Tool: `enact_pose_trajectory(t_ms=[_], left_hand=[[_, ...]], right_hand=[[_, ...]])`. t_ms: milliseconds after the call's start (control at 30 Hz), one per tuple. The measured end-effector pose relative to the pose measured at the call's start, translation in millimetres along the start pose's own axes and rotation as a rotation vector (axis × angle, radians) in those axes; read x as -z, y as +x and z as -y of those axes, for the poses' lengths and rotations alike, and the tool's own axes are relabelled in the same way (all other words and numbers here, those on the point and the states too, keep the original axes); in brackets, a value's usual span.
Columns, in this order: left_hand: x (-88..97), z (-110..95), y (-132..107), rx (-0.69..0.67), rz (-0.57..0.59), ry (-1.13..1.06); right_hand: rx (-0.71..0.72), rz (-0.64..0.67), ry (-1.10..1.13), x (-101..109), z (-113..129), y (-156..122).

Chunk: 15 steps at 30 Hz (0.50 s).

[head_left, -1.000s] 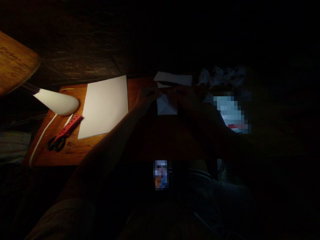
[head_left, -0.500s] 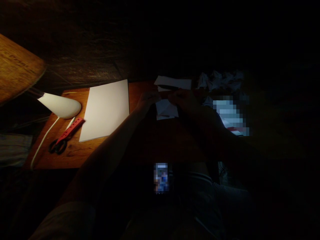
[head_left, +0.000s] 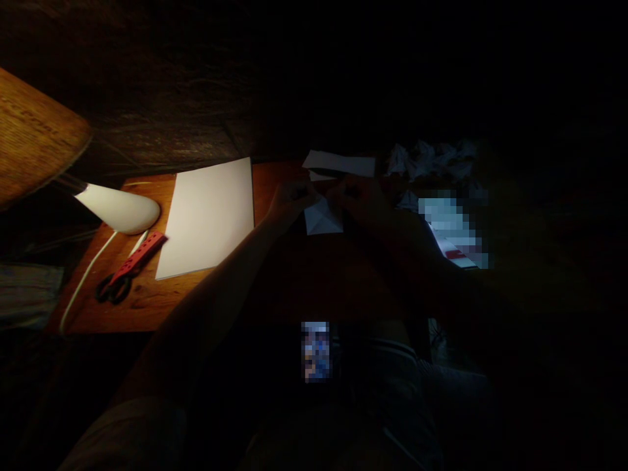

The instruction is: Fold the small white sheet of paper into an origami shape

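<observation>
Between my hands, in the dim middle of the table, is a small folded white paper [head_left: 322, 218] with crease lines across it. My left hand [head_left: 290, 199] is closed at the paper's upper left edge. On the opposite side my right hand [head_left: 357, 197] has its fingers bent in and pressed to the upper right edge. Just behind both hands lie white paper pieces [head_left: 343, 162] with a dark narrow object across them. Deep shadow hides most of the fingertips.
A lamp with a white base [head_left: 120, 209] stands at the left. Near it are black-handled scissors in a red cover [head_left: 132, 265] and a stack of white sheets [head_left: 209, 219]. Several folded paper shapes [head_left: 426, 160] sit back right, behind a lit blurred screen [head_left: 451, 226]. Another blurred screen [head_left: 315, 351] glows below the table edge.
My right hand has shifted slightly left and down over the paper. The lower flap strip no longer shows, and the paper's outline is now squarer and narrower.
</observation>
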<state>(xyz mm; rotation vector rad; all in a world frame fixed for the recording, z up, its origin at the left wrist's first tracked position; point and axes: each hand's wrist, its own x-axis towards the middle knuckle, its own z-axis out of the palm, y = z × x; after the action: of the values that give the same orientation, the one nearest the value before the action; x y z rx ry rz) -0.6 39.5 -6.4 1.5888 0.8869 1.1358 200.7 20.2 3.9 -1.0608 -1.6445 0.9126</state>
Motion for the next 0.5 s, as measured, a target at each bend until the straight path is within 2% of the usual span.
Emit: enact_pose_trajectory(t_ms=[167, 367, 500], left_hand=[[0.9, 2.8, 0.5, -0.007, -0.054, -0.039], [5.9, 13.1, 3.3, 0.010, -0.171, -0.075], [6.2, 17.5, 4.5, 0.017, -0.192, -0.153]], right_hand=[[-0.047, -0.014, 0.090, -3.5, -1.3, 1.9], [-0.079, -0.074, 0.171, 0.0, -1.0, 2.6], [-0.065, -0.097, 0.212, -0.4, -3.8, 1.8]])
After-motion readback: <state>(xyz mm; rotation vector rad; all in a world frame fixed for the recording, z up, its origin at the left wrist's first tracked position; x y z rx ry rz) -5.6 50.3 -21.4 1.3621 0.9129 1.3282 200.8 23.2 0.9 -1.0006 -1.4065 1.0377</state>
